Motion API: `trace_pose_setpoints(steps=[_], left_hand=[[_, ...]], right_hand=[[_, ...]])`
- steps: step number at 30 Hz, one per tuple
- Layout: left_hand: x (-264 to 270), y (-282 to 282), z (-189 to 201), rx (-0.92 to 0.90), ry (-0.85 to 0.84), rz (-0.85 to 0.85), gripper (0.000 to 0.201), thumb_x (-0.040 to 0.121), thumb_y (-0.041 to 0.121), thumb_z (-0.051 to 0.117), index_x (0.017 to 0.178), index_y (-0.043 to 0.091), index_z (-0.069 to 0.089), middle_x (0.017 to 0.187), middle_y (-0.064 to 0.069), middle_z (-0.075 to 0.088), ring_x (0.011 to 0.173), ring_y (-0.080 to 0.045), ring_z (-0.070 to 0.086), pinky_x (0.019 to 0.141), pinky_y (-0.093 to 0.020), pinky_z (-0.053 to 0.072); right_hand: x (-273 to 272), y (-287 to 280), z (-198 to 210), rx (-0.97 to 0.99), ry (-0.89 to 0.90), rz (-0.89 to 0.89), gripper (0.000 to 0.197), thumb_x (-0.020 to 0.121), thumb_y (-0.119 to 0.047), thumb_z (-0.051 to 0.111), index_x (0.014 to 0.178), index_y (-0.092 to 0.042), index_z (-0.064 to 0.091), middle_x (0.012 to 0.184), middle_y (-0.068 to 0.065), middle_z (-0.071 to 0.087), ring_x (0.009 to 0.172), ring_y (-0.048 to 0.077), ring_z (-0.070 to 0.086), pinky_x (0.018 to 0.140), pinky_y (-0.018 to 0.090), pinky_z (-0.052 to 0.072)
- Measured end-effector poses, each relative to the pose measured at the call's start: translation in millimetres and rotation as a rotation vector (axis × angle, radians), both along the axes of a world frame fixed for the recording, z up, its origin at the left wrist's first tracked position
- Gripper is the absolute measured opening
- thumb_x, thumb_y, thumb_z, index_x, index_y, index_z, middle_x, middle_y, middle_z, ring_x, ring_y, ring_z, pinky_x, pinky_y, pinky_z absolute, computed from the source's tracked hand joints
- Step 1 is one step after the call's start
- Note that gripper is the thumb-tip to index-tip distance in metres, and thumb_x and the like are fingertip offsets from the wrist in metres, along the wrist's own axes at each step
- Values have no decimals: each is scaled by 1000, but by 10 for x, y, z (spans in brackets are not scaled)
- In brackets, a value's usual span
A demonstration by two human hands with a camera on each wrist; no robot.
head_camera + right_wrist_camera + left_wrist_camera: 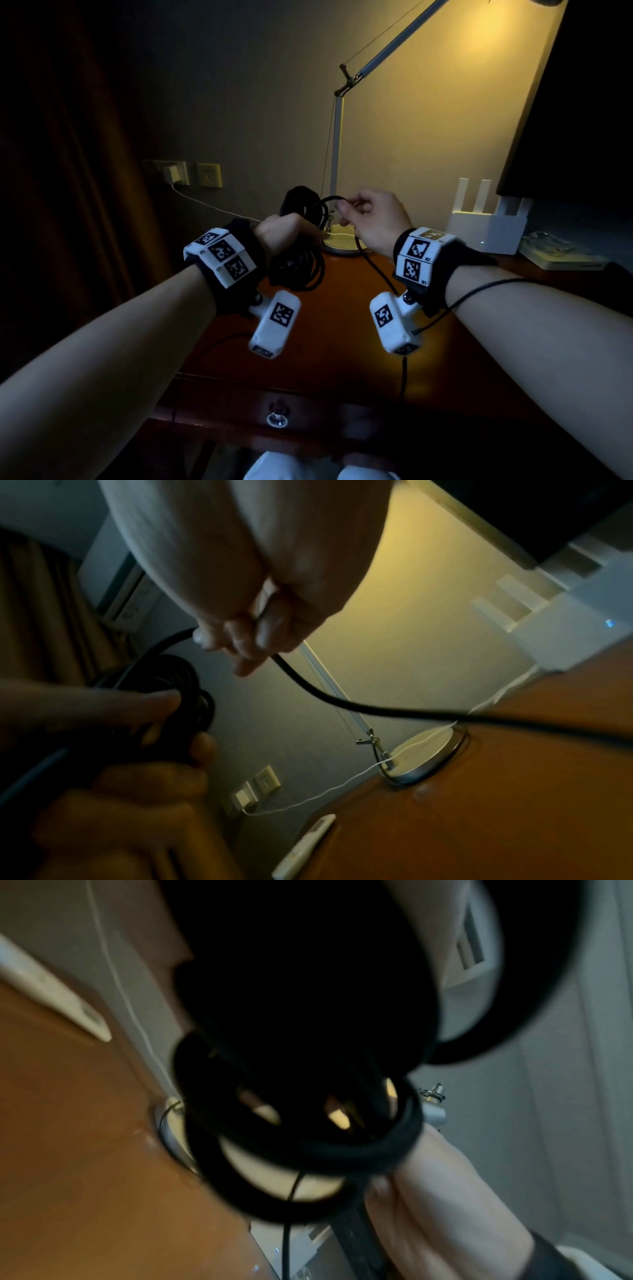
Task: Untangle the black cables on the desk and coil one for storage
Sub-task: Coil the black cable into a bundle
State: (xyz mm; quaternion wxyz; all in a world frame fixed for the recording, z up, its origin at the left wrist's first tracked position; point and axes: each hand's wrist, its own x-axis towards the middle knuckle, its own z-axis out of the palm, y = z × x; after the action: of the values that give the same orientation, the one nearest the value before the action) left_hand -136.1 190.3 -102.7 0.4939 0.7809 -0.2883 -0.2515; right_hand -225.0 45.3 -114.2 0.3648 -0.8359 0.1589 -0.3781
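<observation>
In the head view my left hand [287, 231] grips a bundle of black cable loops [303, 265], held above the brown desk [342, 325]. My right hand [344, 207] pinches a free strand of the same cable just right of the coil. From that pinch the strand [375, 269] drops under my right wrist and over the desk's front edge. The right wrist view shows the right fingers [240, 642] on the strand [342, 706] and the left hand [137, 710] wrapped round the coil [171, 674]. In the left wrist view the blurred loops [308, 1150] hide most of the picture.
A desk lamp's round base [342, 241] stands right behind the hands, its arm rising to the upper right. A white router [486, 228] and a dark screen [582, 102] sit at the right. Wall sockets with a white charger [171, 173] are at the left. A white remote [304, 845] lies on the desk.
</observation>
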Motion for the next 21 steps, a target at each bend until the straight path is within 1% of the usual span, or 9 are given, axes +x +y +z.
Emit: trace_pose_setpoints(steps=[2,4,6,8,11,14,17,19,21], left_hand=[[-32,-5,-26,41,-49,-25,24,85,33,66,90,10,64,85,-10,64,69,-18,58,62,-25,46],[-60,-1,-28,-13,-49,-67,23,91,25,61,101,4,65,84,-8,62,71,-17,59,60,-19,47],[-45,-2,-24,-84,-9,-59,23,92,14,57,111,4,66,95,-7,62,83,-19,61,68,-19,49],[-49,13,-11,-125,48,-54,18,86,14,63,100,4,69,95,-12,65,79,-24,63,64,-22,51],[-82,16,-4,-275,256,-48,17,78,11,62,89,-1,66,80,-15,61,63,-22,55,53,-23,42],[-83,-22,-9,-357,307,1,25,68,16,65,86,-1,66,82,-19,59,58,-26,53,50,-28,39],[-80,-55,3,-398,349,26,12,77,12,64,78,1,64,65,-13,60,43,-21,56,42,-19,43],[-71,-64,-2,-419,371,35,18,77,13,65,88,-1,68,75,-13,63,57,-25,63,54,-25,51],[-45,-63,-20,-454,380,38,31,77,14,65,103,-1,70,93,-12,70,81,-29,68,74,-34,56]], right_hand=[[6,22,17,56,-14,35,16,93,-31,61,86,-18,68,68,-1,69,48,8,53,49,22,39],[-5,25,12,92,23,54,20,92,-40,61,86,-23,70,76,-3,71,51,15,57,52,25,43],[-31,31,4,104,74,65,27,90,-47,60,92,-24,73,87,-7,74,62,14,66,61,28,51],[-29,9,-20,125,126,101,21,93,-38,60,96,-21,73,94,-6,73,83,12,69,71,23,55],[-10,71,-68,234,193,196,14,93,-14,61,104,-21,66,91,-5,66,84,8,64,58,7,49],[72,81,-181,232,224,232,30,95,-1,53,122,-7,63,111,7,67,100,23,66,72,22,55],[99,104,-230,106,305,230,28,93,-1,57,121,-5,63,104,6,68,95,22,66,77,28,56],[114,145,-229,-26,417,217,23,92,2,58,114,2,64,89,1,63,85,16,61,65,18,49],[125,188,-231,-96,515,237,16,94,3,55,106,5,64,77,0,58,76,14,57,61,17,41]])
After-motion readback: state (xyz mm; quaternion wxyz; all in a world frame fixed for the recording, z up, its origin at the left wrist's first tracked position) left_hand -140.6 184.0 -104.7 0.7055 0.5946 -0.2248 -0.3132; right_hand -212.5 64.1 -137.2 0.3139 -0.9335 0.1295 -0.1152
